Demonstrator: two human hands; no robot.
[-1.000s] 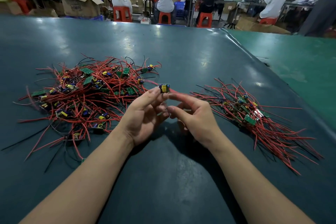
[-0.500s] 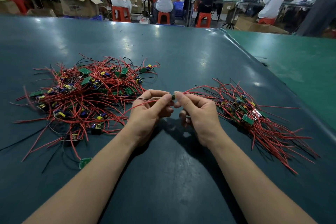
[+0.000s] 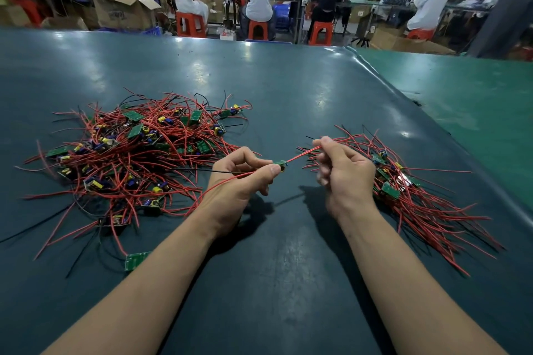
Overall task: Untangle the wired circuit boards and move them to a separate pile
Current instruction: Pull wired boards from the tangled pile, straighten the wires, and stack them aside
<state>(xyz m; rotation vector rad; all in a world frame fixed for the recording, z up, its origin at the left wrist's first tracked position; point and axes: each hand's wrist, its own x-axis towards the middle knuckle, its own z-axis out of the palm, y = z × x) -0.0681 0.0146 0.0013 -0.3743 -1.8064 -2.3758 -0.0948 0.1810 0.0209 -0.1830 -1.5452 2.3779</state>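
A small green circuit board (image 3: 280, 165) is pinched by the left hand (image 3: 242, 179) above the tabletop (image 3: 288, 282), between the tangled pile (image 3: 135, 158) and the sorted pile (image 3: 409, 190), while one of its red wires (image 3: 302, 155) is pinched by the right hand (image 3: 344, 179). The piece is judged light and rigid at the board, its thin insulated leads limp and springy (apt to snag neighbours). It is best held by the board's edges, since solder joints and the small upright components could suffer if the wires are yanked.
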